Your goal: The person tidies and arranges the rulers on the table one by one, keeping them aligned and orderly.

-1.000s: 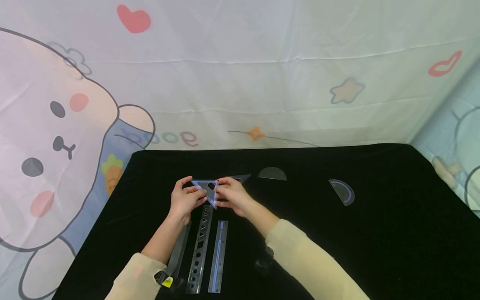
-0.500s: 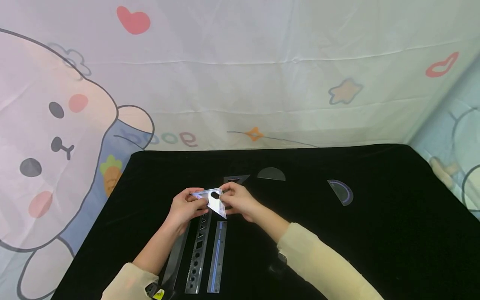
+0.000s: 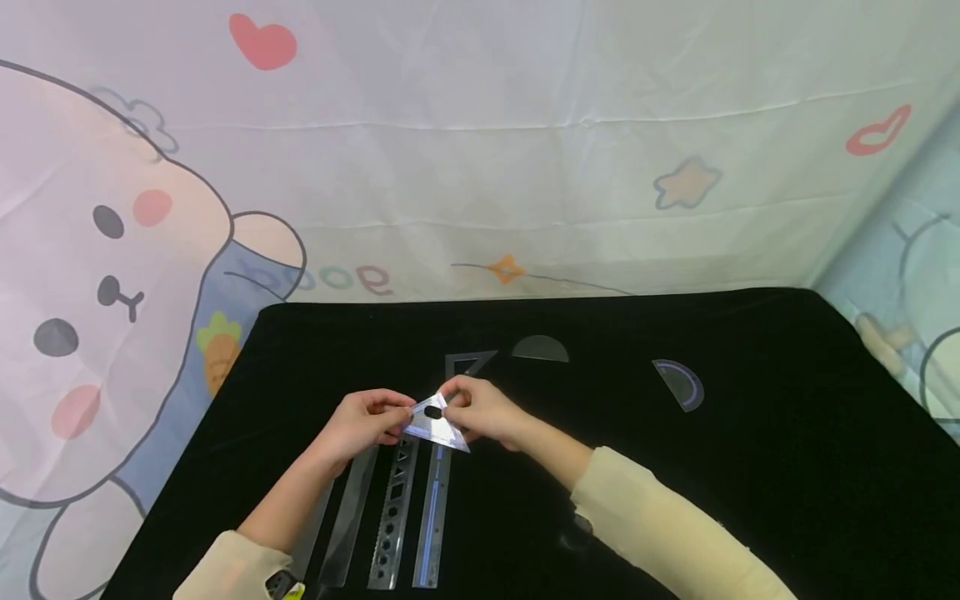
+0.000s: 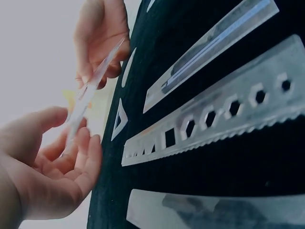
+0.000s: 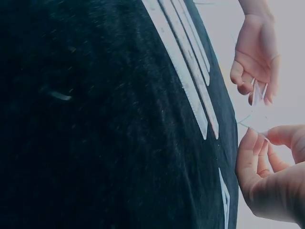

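Observation:
Both hands hold a small clear set square [image 3: 438,431] with a dark oval opening, raised over the black cloth. My left hand [image 3: 365,423] pinches its left corner between thumb and fingers. On the opposite side, my right hand [image 3: 487,412] pinches the upper right edge. Edge-on in the left wrist view, the set square [image 4: 90,93] looks like a thin, bright strip between the two hands. Just below the hands lie a ruler with a blue stripe [image 3: 431,533] and a stencil ruler [image 3: 379,575] with cut-out shapes.
A plain clear ruler [image 3: 348,525] lies left of the stencil ruler, with another clear strip [image 3: 311,533] partly behind the left forearm. Farther back, a second set square [image 3: 450,367] and a clear protractor [image 3: 540,350] lie on the black cloth [image 3: 750,483]. A purple-marked protractor [image 3: 677,386] lies right.
Both hands have brought the set square nearer and turned it, so its face now catches the light. The left forearm has shifted left, uncovering more of the rulers; the second set square shows more fully.

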{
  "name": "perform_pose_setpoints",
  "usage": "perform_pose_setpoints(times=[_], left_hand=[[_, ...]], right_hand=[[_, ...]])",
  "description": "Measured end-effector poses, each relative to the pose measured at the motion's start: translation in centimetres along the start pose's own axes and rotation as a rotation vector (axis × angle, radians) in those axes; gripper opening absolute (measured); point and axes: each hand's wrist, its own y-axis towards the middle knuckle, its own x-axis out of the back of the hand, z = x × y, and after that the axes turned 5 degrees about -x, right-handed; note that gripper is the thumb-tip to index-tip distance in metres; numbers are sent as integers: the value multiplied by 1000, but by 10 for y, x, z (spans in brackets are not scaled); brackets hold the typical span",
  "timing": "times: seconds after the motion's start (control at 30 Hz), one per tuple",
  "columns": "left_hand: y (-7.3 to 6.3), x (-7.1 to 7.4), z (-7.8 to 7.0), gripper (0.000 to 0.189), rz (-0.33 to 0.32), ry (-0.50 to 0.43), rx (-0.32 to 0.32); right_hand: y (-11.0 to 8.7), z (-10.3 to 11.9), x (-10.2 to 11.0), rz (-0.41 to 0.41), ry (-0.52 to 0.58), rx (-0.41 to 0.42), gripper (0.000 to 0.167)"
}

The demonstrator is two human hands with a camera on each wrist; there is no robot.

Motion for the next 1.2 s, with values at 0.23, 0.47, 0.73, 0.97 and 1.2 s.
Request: perform_pose_setpoints(times=[0.23,0.47,0.73,0.97,1.2], left_hand=[[-3,2,-6,18,119,149,-71],[-6,-5,-12,11,161,256,-163],[-7,-15,-14,7,221,272,-201],[-10,-26,-15,10,286,255,-209],[-13,-39,-15,11,326,252,-235]], right_hand=[[-9,-1,0,17,-119,39,23],[-15,-4,1,34,-199,59,22],[-23,-8,5,50,-252,89,22],[-33,-17,11,68,-292,91,21],[-45,-27,17,80,-313,81,13]])
